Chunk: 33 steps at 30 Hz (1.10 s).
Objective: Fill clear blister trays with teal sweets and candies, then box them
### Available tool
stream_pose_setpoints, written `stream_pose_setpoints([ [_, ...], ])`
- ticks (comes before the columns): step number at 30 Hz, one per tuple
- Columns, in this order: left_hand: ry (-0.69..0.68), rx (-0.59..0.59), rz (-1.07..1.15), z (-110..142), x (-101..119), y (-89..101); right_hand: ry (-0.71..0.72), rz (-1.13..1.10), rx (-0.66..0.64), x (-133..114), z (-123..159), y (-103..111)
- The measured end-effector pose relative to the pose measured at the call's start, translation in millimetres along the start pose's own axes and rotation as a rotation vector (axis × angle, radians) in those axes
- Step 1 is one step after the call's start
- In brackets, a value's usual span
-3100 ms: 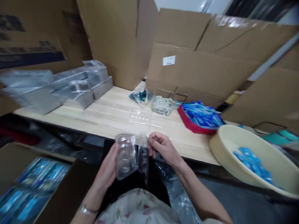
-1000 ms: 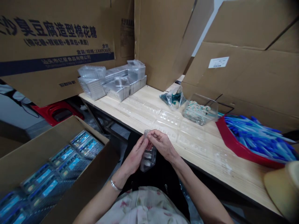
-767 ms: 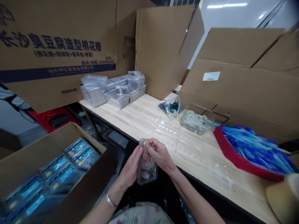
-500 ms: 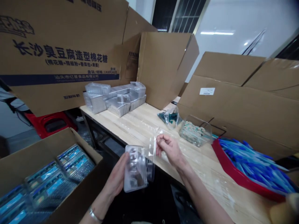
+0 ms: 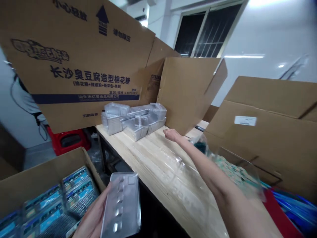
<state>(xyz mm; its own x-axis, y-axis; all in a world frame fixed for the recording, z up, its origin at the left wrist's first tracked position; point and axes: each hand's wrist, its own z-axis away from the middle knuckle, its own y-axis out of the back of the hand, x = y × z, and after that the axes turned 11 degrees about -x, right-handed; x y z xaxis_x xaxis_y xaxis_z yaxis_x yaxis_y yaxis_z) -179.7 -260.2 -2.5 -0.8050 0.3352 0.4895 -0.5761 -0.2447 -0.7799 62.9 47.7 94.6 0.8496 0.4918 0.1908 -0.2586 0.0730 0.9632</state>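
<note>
At the lower left, my left hand [image 5: 92, 215] is closed around a clear plastic blister tray [image 5: 121, 205] with a row of moulded recesses. The tray is tilted up beside the table's front edge. My right arm stretches across the table, and my right hand [image 5: 171, 135] is over the wood just right of the stacked clear plastic trays [image 5: 135, 124]. Its fingers are curled, and I see nothing in them. A gap separates the hand from the stacks. Beneath the right forearm lie clear plastic pieces [image 5: 179, 163].
An open carton [image 5: 94, 165] of packed blue-labelled packs stands at lower left. Large cardboard boxes [image 5: 188, 89] wall in the back. On the right are a clear bin of pale green pieces [image 5: 232, 172], a dark green bag [image 5: 200, 145] and a red container [image 5: 279, 211] of blue items.
My right hand has left the tray and reached far forward, toward the stacks. The left hand and its tray now sit lower and further left as the view has shifted.
</note>
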Motion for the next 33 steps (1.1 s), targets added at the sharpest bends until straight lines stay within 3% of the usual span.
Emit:
stream_pose_setpoints([
  [5,-0.083,0.004,-0.006,-15,22,-0.6,0.041,0.000,-0.110,-1,-32,-46],
  [9,-0.184,0.000,-0.035,-35,48,-2.7,0.039,-0.068,-0.045,1,-26,-54],
  [11,-0.246,-0.050,-0.061,-49,61,-11.3,0.087,-0.344,0.038,-10,-12,-49],
  [13,-0.293,-0.098,-0.091,-66,71,-25.8,0.178,-0.845,0.050,-35,10,-42],
  [15,-0.307,-0.135,-0.128,-83,76,-44.2,0.271,-1.328,-0.108,-68,38,-36],
  [18,-0.339,-0.210,-0.149,-107,80,-72.0,0.411,-1.657,-0.271,-113,72,-31],
  [20,-0.313,-0.279,-0.155,-118,85,-86.4,0.437,-1.785,-0.213,-126,78,-29],
  [22,-0.270,-0.355,-0.166,-124,93,-95.3,0.400,-1.900,-0.064,-123,67,-25],
  [25,-0.272,-0.401,-0.189,-125,104,-97.7,0.296,-1.990,0.138,-101,23,-10],
  [29,-0.254,-0.338,-0.251,-117,96,-84.2,0.007,-1.892,0.225,-79,-50,15],
  [33,-0.202,-0.286,-0.291,-109,76,-59.5,-0.126,-1.772,0.261,-80,-103,23],
])
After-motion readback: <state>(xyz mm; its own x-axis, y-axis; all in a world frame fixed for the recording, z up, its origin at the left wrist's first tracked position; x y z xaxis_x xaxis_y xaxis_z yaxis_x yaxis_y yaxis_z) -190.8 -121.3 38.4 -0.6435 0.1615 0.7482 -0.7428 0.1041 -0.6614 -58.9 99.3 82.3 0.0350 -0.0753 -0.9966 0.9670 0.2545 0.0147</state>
